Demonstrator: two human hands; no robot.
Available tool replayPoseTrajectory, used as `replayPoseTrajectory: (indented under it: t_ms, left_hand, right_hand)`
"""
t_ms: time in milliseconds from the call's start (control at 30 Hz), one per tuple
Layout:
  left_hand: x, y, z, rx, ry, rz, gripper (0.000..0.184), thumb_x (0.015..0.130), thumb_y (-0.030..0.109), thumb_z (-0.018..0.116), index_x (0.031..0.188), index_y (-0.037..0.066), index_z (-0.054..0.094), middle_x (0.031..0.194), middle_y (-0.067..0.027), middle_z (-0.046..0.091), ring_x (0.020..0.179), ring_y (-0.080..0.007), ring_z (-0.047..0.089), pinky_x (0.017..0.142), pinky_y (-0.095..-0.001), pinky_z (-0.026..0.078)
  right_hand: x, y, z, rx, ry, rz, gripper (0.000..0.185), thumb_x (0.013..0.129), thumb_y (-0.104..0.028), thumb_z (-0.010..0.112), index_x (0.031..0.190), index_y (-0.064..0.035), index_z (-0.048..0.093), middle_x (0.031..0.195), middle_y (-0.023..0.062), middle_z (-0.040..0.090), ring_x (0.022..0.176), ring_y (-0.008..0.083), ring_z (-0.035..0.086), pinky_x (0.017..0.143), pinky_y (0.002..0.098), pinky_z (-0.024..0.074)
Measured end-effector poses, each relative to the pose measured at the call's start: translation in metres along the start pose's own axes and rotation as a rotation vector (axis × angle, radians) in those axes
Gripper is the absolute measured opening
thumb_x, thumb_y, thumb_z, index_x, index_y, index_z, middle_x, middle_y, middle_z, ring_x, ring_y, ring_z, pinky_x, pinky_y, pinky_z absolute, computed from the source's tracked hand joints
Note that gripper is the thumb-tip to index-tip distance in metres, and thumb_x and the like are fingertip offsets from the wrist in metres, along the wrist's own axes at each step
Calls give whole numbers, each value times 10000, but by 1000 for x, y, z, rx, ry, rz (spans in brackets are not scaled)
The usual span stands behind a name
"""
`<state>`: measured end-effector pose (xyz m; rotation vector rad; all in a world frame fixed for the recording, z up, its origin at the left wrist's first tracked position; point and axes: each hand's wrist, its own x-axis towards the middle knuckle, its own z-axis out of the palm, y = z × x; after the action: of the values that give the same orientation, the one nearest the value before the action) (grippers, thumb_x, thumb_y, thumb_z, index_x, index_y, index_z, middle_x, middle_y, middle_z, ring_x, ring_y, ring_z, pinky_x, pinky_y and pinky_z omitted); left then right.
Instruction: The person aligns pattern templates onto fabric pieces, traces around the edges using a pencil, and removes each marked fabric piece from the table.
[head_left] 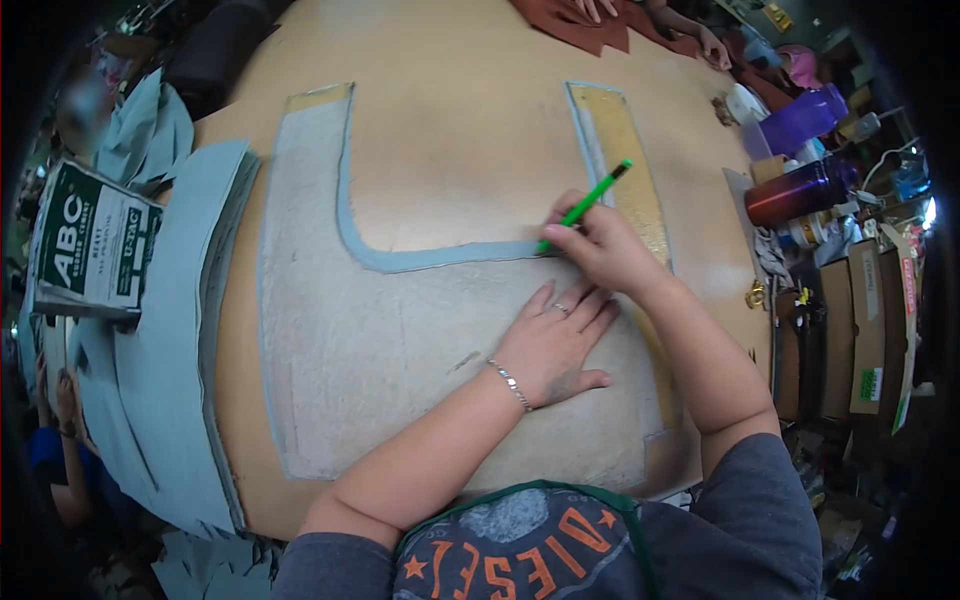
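Observation:
A large U-shaped pale grey pattern piece lies flat on the tan table, with light blue material showing along its inner and outer edges. Yellowish strips cover its right side and the tip of its left arm. My left hand rests palm down on the piece, fingers stretched out, just below the inner curve. In my right hand is a slim green pen, slanted up to the right. Its lower end meets the blue strip at the inner edge; the exact tip is too small to make out.
Stacked blue-grey sheets and a green-and-white ABC can stand at the left. Bottles, including a purple one, and cardboard boxes line the right. At the far edge, another person's hands are near reddish-brown pieces.

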<state>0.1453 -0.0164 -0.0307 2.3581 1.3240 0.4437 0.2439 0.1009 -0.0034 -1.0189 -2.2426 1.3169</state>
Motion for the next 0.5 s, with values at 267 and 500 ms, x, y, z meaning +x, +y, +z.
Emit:
replayPoseTrajectory:
  t_ms: [267, 500]
  left_hand:
    - [1, 1, -2, 35, 20, 5, 717, 733, 525, 510, 1282, 101, 327, 1347, -50, 279, 1267, -202, 213, 994, -455, 229]
    - [2, 2, -6, 20, 16, -7, 720, 725, 536, 515, 1279, 112, 335, 1338, -39, 289, 1259, -191, 228, 986, -446, 247]
  right_hand:
    - [21, 51, -83, -3, 21, 94, 104, 849, -126, 524, 885, -35, 487, 767, 8, 534, 701, 96, 514, 667, 247, 434]
    - [111, 59, -120, 17, 63, 152, 93, 860, -146, 509, 894, -72, 464, 793, 28, 567, 708, 91, 543, 581, 196, 421]
